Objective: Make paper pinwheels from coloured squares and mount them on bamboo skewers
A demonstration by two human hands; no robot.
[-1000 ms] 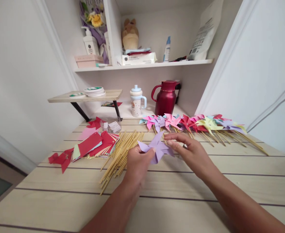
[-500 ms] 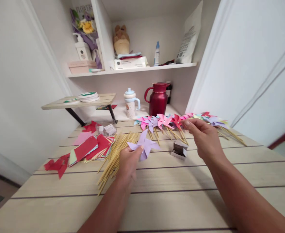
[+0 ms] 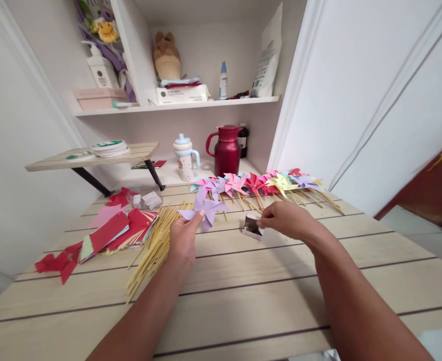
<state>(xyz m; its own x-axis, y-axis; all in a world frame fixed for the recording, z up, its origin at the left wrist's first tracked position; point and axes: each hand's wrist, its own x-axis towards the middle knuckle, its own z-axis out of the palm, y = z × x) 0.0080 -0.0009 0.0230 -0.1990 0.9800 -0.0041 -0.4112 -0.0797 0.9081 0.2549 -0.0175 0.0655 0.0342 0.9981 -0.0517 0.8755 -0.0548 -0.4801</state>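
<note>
My left hand pinches a folded lilac paper pinwheel and holds it just above the wooden table. My right hand reaches down to a small open box on the table, fingertips at its rim; whether they hold anything from it I cannot tell. A bundle of bamboo sticks lies left of my left hand. A row of finished pinwheels on sticks stretches across the table behind both hands.
A stack of coloured paper squares and red paper scraps lie at the left. A small clear box, a sippy cup and a red jug stand at the back. A raised shelf board is at the back left.
My right hand came down from the row of pinwheels to the small box. The view swung right, and my left hand kept hold of the lilac pinwheel.
</note>
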